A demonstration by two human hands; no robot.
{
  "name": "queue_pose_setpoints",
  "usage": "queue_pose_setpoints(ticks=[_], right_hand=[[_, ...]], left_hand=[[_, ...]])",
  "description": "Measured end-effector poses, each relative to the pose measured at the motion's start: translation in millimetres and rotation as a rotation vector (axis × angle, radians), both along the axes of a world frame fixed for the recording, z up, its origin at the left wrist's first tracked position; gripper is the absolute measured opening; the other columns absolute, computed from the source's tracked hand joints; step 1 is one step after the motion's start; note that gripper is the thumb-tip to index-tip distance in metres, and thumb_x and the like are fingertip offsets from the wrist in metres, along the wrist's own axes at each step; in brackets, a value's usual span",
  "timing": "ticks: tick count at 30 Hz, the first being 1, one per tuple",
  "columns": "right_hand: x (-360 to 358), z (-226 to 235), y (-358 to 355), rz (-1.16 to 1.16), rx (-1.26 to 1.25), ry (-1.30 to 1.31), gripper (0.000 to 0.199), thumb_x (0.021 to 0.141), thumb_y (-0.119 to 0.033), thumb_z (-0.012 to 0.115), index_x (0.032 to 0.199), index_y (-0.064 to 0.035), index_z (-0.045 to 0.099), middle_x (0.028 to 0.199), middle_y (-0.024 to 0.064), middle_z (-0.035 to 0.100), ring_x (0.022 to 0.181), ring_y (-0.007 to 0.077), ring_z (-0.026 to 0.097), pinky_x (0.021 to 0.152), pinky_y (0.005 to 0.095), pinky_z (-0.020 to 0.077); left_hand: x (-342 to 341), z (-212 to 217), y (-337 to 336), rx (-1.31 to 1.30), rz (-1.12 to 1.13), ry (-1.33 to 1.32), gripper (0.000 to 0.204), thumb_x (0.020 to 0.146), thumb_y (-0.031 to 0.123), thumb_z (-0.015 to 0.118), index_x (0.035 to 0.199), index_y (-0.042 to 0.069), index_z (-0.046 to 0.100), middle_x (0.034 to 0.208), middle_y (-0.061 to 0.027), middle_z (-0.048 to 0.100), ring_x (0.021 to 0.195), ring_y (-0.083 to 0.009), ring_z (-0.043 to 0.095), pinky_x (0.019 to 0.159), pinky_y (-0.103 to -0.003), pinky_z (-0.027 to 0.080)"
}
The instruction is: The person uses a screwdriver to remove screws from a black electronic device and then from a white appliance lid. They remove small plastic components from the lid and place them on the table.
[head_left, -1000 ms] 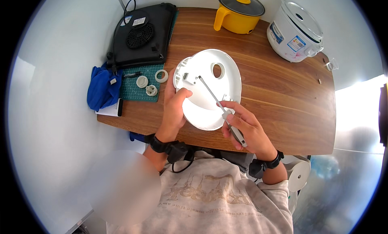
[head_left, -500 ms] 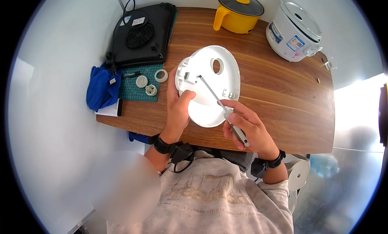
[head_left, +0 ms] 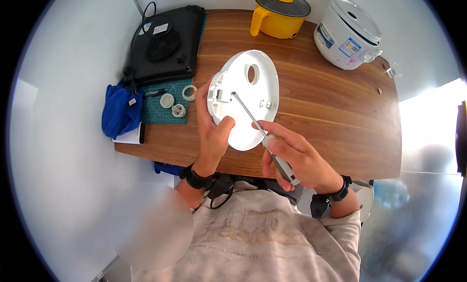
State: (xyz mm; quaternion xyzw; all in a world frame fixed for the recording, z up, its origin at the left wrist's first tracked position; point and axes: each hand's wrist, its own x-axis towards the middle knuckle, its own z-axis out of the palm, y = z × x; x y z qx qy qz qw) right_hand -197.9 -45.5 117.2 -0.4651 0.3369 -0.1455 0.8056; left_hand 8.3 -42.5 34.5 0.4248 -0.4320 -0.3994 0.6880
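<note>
A white oval plastic lid (head_left: 250, 104), hollow inside and with a round hole near its far end, is held up by my left hand (head_left: 212, 131). My left thumb lies over its inner face while the other fingers go behind its left edge, out of sight. In my right hand (head_left: 296, 158) is a screwdriver (head_left: 277, 160) with a grey and white handle. Its shaft points up and left, and the tip is at or close to a small spot beside the bracket on the lid's left side. Whether the tip touches cannot be made out.
On the green cutting mat (head_left: 155, 115) lie a white ring (head_left: 189, 98) and two round white caps (head_left: 167, 101), beside a blue cloth (head_left: 119, 111). A black induction cooker (head_left: 168, 43) is behind them. At the back stand a yellow pot (head_left: 279, 21) and a white rice cooker (head_left: 348, 36).
The lid has tilted more to one side, so its hole looks narrower. My right forearm has shifted right and down a little, with the screwdriver tip staying near the same spot.
</note>
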Motion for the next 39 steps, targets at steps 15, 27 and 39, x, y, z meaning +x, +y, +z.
queue_pose_setpoints(ticks=[15, 27, 39], right_hand=[[3, 1, -5, 0.073, -0.282, 0.117, 0.050, 0.105, -0.015, 0.042, 0.152, 0.0007, 0.033, 0.067, 0.0069, 0.057, 0.044, 0.0099, 0.053, 0.042, 0.0264, 0.0438], [-8, -4, -40, 0.182, -1.088, 0.414, 0.050, 0.094, -0.009, 0.058, 0.143, -0.0088, 0.051, 0.073, 0.0239, 0.065, 0.062, 0.0396, 0.063, 0.062, 0.0451, 0.0503], [-10, -1, -47, 0.249, -1.622, 0.788, 0.057, 0.085, -0.009, 0.066, 0.141, -0.0172, 0.056, 0.058, 0.0123, 0.058, 0.049, 0.0260, 0.058, 0.049, 0.0363, 0.0454]], left_hand=[[5, 0, -2, -0.045, 0.014, -0.115, 0.080, 0.064, -0.001, 0.049, 0.142, 0.003, 0.030, 0.130, -0.0151, 0.042, 0.127, -0.0244, 0.047, 0.104, -0.036, 0.047], [13, 5, -2, 0.085, 0.020, -0.098, 0.086, 0.055, 0.007, 0.049, 0.140, 0.008, 0.032, 0.127, -0.0128, 0.048, 0.125, -0.0253, 0.051, 0.104, -0.034, 0.047], [17, 5, -5, 0.061, -0.024, -0.036, 0.077, 0.060, 0.001, 0.048, 0.135, 0.004, 0.036, 0.124, -0.0156, 0.048, 0.119, -0.0244, 0.052, 0.099, -0.031, 0.048]])
